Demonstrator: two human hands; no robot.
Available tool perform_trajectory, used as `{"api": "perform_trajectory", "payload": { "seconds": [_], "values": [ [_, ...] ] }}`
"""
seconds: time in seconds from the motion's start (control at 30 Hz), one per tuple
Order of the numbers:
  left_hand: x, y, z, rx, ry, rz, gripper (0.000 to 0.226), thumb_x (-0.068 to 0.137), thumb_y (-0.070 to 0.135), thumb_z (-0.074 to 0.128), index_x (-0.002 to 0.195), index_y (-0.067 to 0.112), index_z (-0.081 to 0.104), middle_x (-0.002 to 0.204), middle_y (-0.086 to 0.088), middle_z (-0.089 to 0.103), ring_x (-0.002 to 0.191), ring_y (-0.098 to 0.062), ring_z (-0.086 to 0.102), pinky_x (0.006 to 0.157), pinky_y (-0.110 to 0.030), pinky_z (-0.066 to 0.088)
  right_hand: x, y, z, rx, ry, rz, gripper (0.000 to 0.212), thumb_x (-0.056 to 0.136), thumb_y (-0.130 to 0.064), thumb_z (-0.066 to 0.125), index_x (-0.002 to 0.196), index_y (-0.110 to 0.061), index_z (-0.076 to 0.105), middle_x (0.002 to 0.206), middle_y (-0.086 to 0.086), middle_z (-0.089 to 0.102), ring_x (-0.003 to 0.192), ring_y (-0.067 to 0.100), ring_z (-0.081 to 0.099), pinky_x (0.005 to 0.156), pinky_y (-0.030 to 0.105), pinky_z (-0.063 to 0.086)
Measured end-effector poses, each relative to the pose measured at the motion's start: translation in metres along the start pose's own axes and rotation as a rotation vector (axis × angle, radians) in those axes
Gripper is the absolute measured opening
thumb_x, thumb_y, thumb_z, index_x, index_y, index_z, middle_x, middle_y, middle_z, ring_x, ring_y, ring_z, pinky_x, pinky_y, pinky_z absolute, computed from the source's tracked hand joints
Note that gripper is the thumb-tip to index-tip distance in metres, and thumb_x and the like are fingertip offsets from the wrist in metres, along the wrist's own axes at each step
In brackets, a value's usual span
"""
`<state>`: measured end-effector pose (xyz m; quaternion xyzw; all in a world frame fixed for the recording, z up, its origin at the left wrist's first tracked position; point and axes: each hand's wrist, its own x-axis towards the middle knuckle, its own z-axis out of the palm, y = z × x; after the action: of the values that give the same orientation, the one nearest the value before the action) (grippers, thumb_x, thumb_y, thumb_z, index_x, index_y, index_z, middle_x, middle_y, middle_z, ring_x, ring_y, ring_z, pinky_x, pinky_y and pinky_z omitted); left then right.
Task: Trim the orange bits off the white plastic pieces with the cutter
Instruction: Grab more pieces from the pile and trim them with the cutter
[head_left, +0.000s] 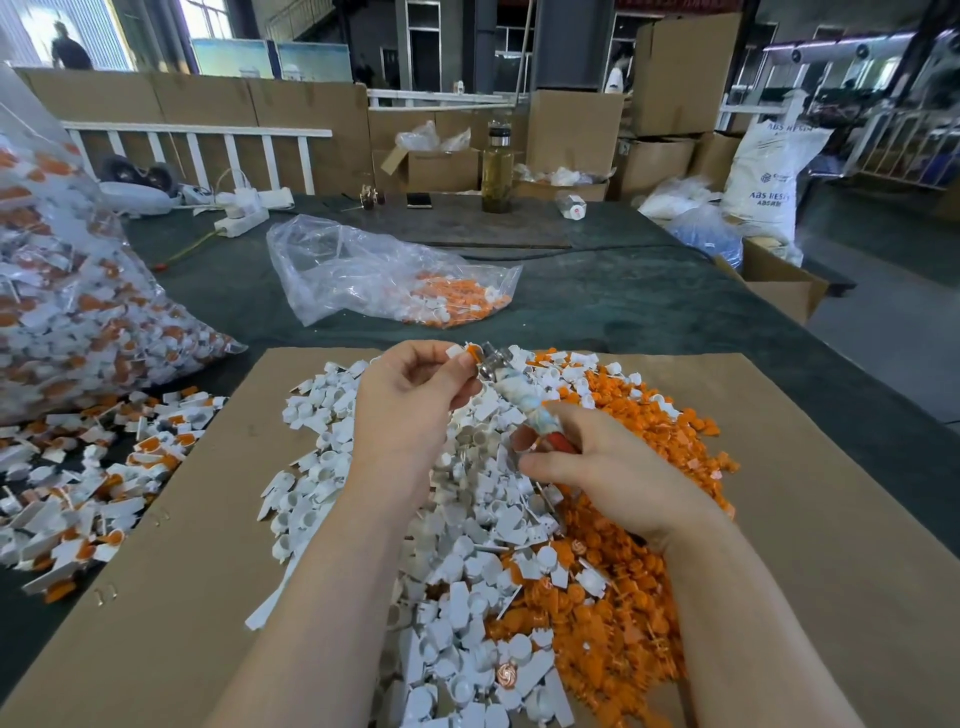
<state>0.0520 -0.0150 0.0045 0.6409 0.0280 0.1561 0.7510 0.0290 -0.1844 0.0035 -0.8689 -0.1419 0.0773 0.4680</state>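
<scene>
My left hand (415, 384) pinches a small white plastic piece with an orange bit (467, 353) above the cardboard sheet (218, 499). My right hand (597, 467) grips the taped handles of the cutter (524, 400). The cutter's metal jaws (491, 361) sit right at the orange bit. Below my hands lies a heap of trimmed white pieces (467, 545), with a heap of orange bits (639, 519) to its right.
Untrimmed white-and-orange pieces (83, 483) lie scattered at the left on the dark green table (623, 296). A large full plastic bag (67, 301) stands far left, a smaller bag (384, 275) behind the cardboard. A bottle (497, 171), power strip (241, 218) and cardboard boxes (571, 130) are at the back.
</scene>
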Motion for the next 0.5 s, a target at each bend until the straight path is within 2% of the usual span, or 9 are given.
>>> {"api": "perform_trajectory", "payload": {
  "seconds": [0.07,0.1,0.13,0.2,0.27,0.4,0.5],
  "values": [
    [0.000,0.000,-0.001,0.008,-0.005,0.005,0.014,0.088,0.004,0.070,0.080,0.015,0.068,0.061,0.009,0.068,0.061,-0.006,0.067,0.061,-0.016,0.053,0.001,0.001,0.001,-0.008,0.019,-0.018,0.016,0.088,-0.026,0.065,0.097,-0.013,0.064,0.082,-0.003,0.063,0.070,0.016,0.056,0.067,0.033,0.044],
    [0.000,0.000,-0.001,0.008,-0.007,0.006,0.014,0.088,0.004,0.070,0.080,0.015,0.068,0.061,0.010,0.068,0.061,-0.006,0.067,0.061,-0.016,0.053,0.001,0.000,0.002,-0.011,0.031,-0.023,0.008,0.089,-0.021,0.065,0.094,-0.015,0.065,0.075,-0.012,0.062,0.066,0.010,0.055,0.063,0.030,0.044],
    [0.001,0.000,-0.002,0.006,-0.010,0.005,0.014,0.088,0.004,0.070,0.079,0.015,0.068,0.061,0.010,0.068,0.060,-0.006,0.067,0.061,-0.016,0.053,0.001,0.000,0.003,-0.011,0.043,-0.026,0.003,0.088,-0.016,0.064,0.091,-0.017,0.066,0.075,-0.014,0.063,0.067,0.011,0.058,0.063,0.033,0.046],
    [0.001,0.001,-0.002,-0.001,-0.011,-0.001,0.014,0.088,0.003,0.069,0.079,0.014,0.067,0.061,0.010,0.068,0.060,-0.006,0.067,0.061,-0.016,0.053,0.002,-0.001,0.005,-0.009,0.060,-0.026,0.010,0.087,-0.009,0.062,0.088,-0.019,0.066,0.083,-0.007,0.066,0.081,0.024,0.064,0.074,0.043,0.051],
    [0.001,0.001,-0.002,0.000,-0.006,-0.007,0.015,0.088,0.002,0.069,0.079,0.014,0.067,0.060,0.009,0.068,0.059,-0.005,0.066,0.060,-0.015,0.052,0.002,-0.002,0.007,-0.018,0.065,-0.029,0.015,0.086,-0.005,0.060,0.087,-0.019,0.066,0.089,0.002,0.068,0.087,0.030,0.064,0.079,0.046,0.052],
    [0.003,0.001,-0.003,-0.008,0.009,-0.018,0.014,0.089,0.002,0.068,0.079,0.012,0.067,0.060,0.008,0.068,0.058,-0.006,0.066,0.058,-0.016,0.051,0.005,-0.002,0.011,-0.046,0.062,-0.030,0.021,0.086,0.000,0.054,0.081,-0.018,0.063,0.092,0.018,0.067,0.083,0.036,0.063,0.067,0.046,0.052],
    [0.003,0.001,-0.002,-0.017,0.009,-0.028,0.014,0.089,0.002,0.067,0.079,0.011,0.067,0.056,0.009,0.066,0.055,-0.005,0.064,0.057,-0.015,0.052,0.007,0.000,0.011,-0.071,0.072,-0.040,0.021,0.086,-0.001,0.054,0.081,-0.020,0.063,0.089,0.015,0.068,0.077,0.032,0.064,0.059,0.035,0.051]
  ]
}}
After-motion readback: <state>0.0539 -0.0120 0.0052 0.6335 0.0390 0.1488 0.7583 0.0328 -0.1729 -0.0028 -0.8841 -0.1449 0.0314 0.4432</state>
